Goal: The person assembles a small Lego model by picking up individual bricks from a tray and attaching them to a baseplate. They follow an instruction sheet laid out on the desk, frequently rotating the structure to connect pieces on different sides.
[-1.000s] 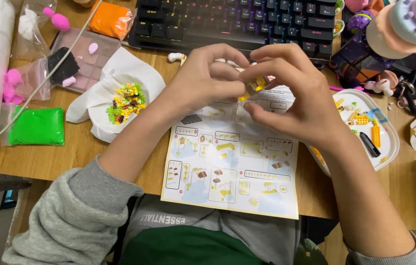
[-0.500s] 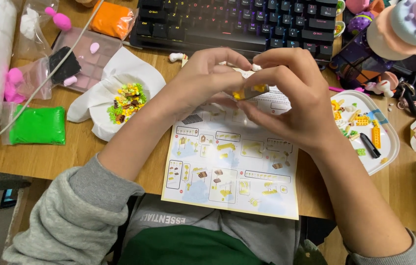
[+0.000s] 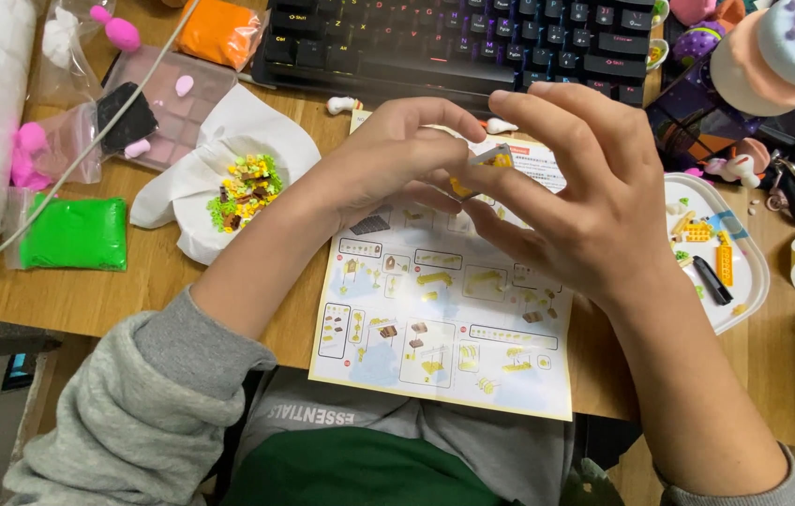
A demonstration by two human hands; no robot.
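A small yellow and grey assembly of tiny plastic building bricks (image 3: 480,169) is pinched between the fingertips of the left hand (image 3: 397,159) and the right hand (image 3: 576,201), both closed on it just above the top edge of a printed paper instruction sheet (image 3: 444,328) that lies on the wooden worktop (image 3: 116,300). The assembly is judged to be at an early stage, since it is small and mostly hidden by the fingers. Much appears to be left: a heap of loose green, yellow and brown bricks (image 3: 246,187) is seen in a white paper dish (image 3: 201,234) to the left, and further yellow and orange pieces with a black tool are kept in a white plastic tray (image 3: 744,281) to the right. A black keyboard with lit keys (image 3: 472,42) is set behind the hands.
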